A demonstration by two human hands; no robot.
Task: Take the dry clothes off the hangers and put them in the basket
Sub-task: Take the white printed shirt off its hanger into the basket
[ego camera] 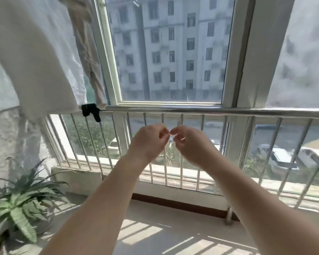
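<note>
Low at the far left, a spiky potted plant (20, 201) on the sunlit floor. Above it, a white garment (37, 52) hung loose from somewhere out of frame, its hem dropping to about rail height; hanger not visible. Just to its right, a beige garment (89, 52) draped in twisted folds against the window frame (107, 52), the lower end near a small black clip (90, 110) fixed to the steel railing (191, 109). Judged light, soft and limp, both pieces, likely to slide and bunch rather than hold shape; best gathered high near the shoulders or collar, with the other hand supporting the body of the cloth so nothing snagged on the clip or rail. At centre, raised before the bars, the left hand (148, 142) with fingers curled inward, fingertips meeting those of the right hand (189, 144), likewise curled; something tiny possibly pinched between them, too blurred to tell, so grip uncertain. Neither hand touching any clothing, both well apart from the hanging pieces. No basket anywhere in view. Beyond the glass, an apartment block and, lower right, parked cars (280, 157).
</note>
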